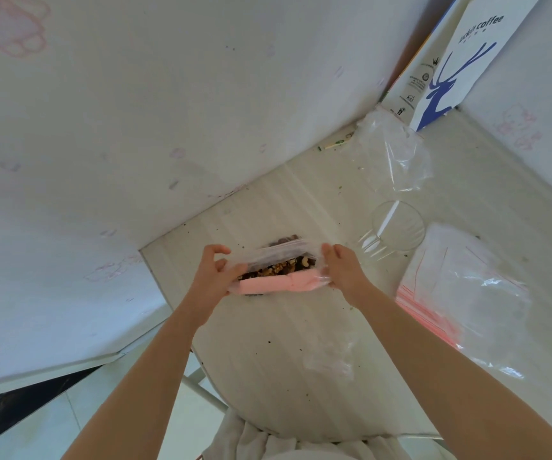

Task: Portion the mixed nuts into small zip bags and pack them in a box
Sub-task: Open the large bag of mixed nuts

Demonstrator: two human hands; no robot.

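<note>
1. Pale cloth, bottom centre, hangs at the table edge.
2. Left hand and right hand, centre frame: fingers curled, pinching opposite ends of the zip bag, apparently to keep its mouth steady.
3. Zip bag, between them, holds mixed nuts, low over the table.
4. Empty bags, right edge, stacked within reach; glass beside.
5. Box: none identifiable.

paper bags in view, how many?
2. Both lean in the far right corner: the blue-deer coffee bag and a white printed bag left of it. An orange edge behind may be a third.
</note>
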